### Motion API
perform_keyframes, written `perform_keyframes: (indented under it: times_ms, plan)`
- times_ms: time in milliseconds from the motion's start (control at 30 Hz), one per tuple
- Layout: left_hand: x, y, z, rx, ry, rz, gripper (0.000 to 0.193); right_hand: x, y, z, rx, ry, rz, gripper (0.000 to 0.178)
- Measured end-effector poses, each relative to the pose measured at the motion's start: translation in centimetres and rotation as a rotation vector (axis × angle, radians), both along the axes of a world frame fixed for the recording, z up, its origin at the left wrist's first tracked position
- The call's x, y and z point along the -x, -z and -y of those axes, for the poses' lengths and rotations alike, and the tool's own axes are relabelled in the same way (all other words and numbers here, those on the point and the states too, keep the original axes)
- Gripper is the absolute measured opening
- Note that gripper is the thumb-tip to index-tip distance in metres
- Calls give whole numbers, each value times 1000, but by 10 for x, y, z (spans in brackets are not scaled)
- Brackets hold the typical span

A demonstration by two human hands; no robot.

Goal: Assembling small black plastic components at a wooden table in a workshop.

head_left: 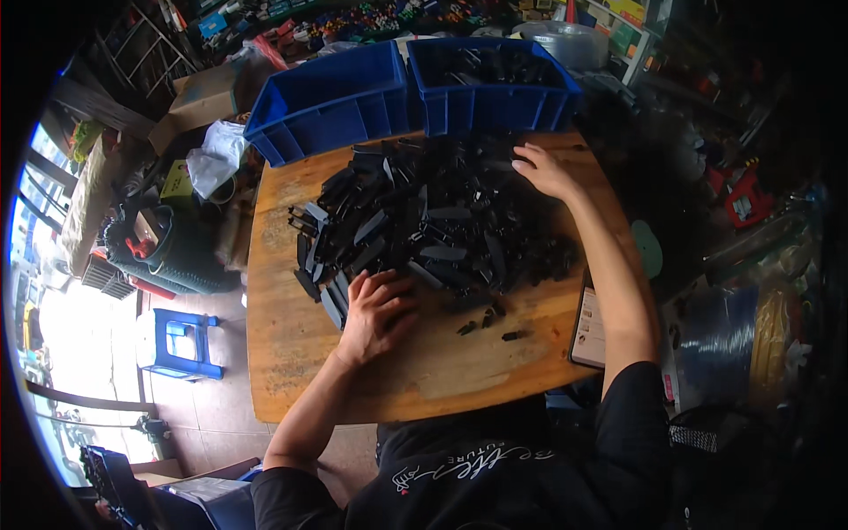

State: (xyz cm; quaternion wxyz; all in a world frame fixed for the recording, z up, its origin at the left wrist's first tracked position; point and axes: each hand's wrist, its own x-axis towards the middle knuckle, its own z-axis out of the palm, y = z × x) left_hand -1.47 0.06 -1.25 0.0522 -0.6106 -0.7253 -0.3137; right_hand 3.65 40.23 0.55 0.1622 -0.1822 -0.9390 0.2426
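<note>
A wide heap of black plastic parts (pixel 424 221), many of them flat and blade-shaped, covers the middle of the wooden table (pixel 291 371). My left hand (pixel 378 311) rests palm down at the heap's near left edge, its fingers apart and touching the nearest pieces. Over the far right side of the heap, my right hand (pixel 543 173) reaches out with its fingers apart; I see nothing held in it. Several small black pieces (pixel 491 316) lie apart from the heap, to the right of my left hand.
Two blue bins stand along the far table edge; the right bin (pixel 495 106) holds black parts, the left bin (pixel 331 106) shows a bare inside. A phone (pixel 587 327) lies at the right edge, beneath my right forearm. A blue stool (pixel 181 344) stands left on the floor.
</note>
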Motion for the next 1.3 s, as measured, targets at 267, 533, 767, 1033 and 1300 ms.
perform_keyframes:
  times_ms: [267,533,767,1033,1300]
  plan:
    - [-34,-5,1,-84,-67,-75,20,-163,-44,189,-29,-282,125,19]
    - [-65,-3,-55,134,-4,-319,27,-190,14,250,79,57,-165,21]
    - [-38,-8,-31,55,-48,55,11,-205,34,255,-195,0,-307,28]
    - [-26,-4,-21,-100,-19,89,10,-257,20,234,-280,241,-475,19]
    - [-34,-13,-13,-71,-12,988,18,-296,31,213,88,596,-587,14]
